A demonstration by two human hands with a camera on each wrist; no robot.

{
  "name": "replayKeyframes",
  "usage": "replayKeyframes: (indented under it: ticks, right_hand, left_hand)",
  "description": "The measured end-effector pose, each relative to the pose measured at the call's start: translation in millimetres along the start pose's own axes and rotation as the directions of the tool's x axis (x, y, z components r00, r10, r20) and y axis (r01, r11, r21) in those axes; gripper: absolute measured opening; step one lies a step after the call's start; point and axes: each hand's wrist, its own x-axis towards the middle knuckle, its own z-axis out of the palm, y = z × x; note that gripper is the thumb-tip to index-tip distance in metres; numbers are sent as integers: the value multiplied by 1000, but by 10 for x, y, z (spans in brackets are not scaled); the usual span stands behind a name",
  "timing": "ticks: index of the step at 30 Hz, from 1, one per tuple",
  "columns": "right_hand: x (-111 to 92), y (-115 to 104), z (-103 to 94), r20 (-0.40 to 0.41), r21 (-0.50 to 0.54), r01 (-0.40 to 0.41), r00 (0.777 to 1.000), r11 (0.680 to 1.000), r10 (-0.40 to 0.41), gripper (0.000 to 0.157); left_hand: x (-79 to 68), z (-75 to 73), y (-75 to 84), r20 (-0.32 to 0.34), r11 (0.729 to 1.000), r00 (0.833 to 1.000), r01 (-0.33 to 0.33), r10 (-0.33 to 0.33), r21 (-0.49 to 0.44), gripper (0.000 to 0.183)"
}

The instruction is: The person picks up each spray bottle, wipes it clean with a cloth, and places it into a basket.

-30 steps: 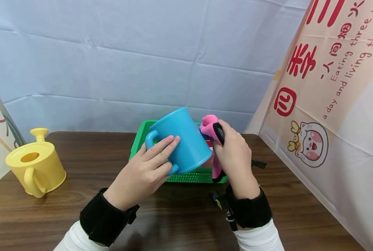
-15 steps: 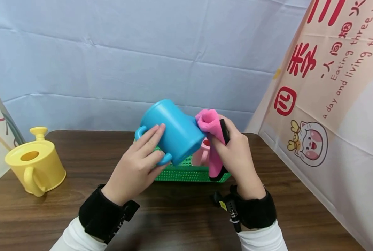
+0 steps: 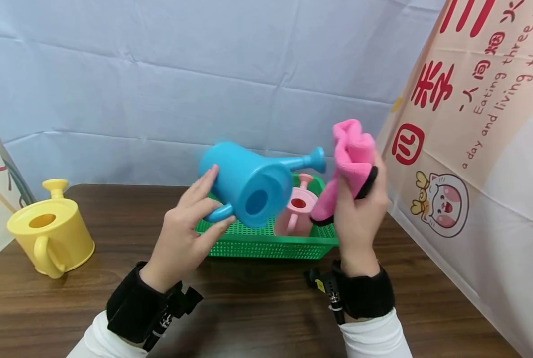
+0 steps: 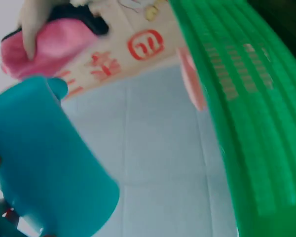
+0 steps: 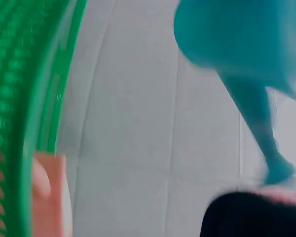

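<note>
In the head view, my left hand (image 3: 183, 231) grips a blue watering can (image 3: 244, 181) by its handle, holding it tilted above the green basket. The can's top opening faces me and its spout points right. My right hand (image 3: 365, 214) holds a bunched pink cloth (image 3: 353, 154) with black edging, just right of the spout's rose. Seen from the left wrist, the blue can fills the lower left, with the pink cloth beyond it. The right wrist view shows the can's spout close to the cloth's black edge.
A green plastic basket (image 3: 270, 248) stands on the brown wooden table (image 3: 248, 308), with a pink watering can (image 3: 295, 209) inside. At the left is a yellow watering can (image 3: 53, 233). Pale cloth hangs behind, and a printed cloth (image 3: 481, 149) hangs at the right.
The blue watering can has turned, so its spout and top opening now show. My right hand has moved up and right with the pink cloth, away from the can's body.
</note>
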Motion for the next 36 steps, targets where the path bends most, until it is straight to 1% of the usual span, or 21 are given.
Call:
replayKeyframes:
  ticks: [2,3,6,8,9,11,12,14,16,17,18,20,21,23,24,25,27,28,29,33,36]
  right_hand:
    - [-34,-37,35,65,88,12,998,996,-18,45]
    - [-46,-36,44,99,124,2,995,992,-14,47]
    - [-44,9,32,165,210,-91,985,973,56,42]
    - [-21,66,-4,193,271,-163,975,949,112,35]
    - [-10,96,-23,213,291,-208,966,934,149,32]
    - [14,159,-58,273,312,-307,935,899,225,28]
    - [22,191,-71,305,310,-357,915,881,264,28]
    - [38,238,-93,380,284,-459,860,842,341,32]
    - [46,260,-100,439,257,-541,804,801,402,36]
    - [47,254,-101,451,244,-566,785,788,424,37]
    - [41,238,-99,453,242,-572,781,784,430,37]
    - [22,177,-76,431,264,-530,812,806,393,35]
    - [11,129,-57,413,278,-484,840,830,352,34]
    - [-25,26,-16,355,254,-365,897,896,265,35]
    - [-46,-17,8,328,233,-301,920,925,216,36]
    - [-64,-65,30,307,199,-246,935,949,178,38]
    - [-95,-138,68,274,127,-152,955,980,112,43]
    - [-113,-159,80,261,93,-123,961,988,95,45]
    - [-123,-177,93,257,85,-97,964,992,72,46]
    - [-149,-170,127,255,103,-49,967,993,22,48]
    - [-147,-61,128,247,122,-57,969,991,25,49]
  left_hand:
    - [-2,-7,31,34,999,999,18,-16,-46,10]
    - [-1,-14,44,52,998,998,23,-20,-58,10]
    - [4,-60,65,97,998,995,20,-14,-59,12]
    - [13,-100,66,126,997,992,11,-2,-71,13]
    - [17,-118,67,140,997,990,10,1,-77,13]
    - [23,-151,67,167,997,986,13,1,-82,13]
    - [25,-165,67,178,997,984,13,1,-80,13]
    - [26,-196,65,199,997,980,18,-2,-78,14]
    - [29,-219,63,209,996,978,24,-6,-83,15]
    - [29,-226,64,210,996,978,28,-9,-88,15]
    - [30,-227,65,207,995,978,33,-13,-91,15]
    - [31,-217,71,196,994,980,46,-26,-96,15]
    - [31,-205,76,187,994,982,49,-31,-94,15]
    - [26,-179,86,165,995,986,52,-38,-81,14]
    - [22,-166,90,154,996,987,54,-43,-71,13]
    - [19,-156,96,145,996,988,58,-48,-63,13]
    - [13,-139,102,129,996,990,67,-59,-52,13]
    - [10,-131,103,124,996,990,71,-64,-47,13]
    - [9,-124,103,120,996,990,75,-70,-42,12]
    - [14,-97,96,116,997,991,73,-71,-21,12]
    - [24,-88,91,124,1000,992,28,-28,2,11]
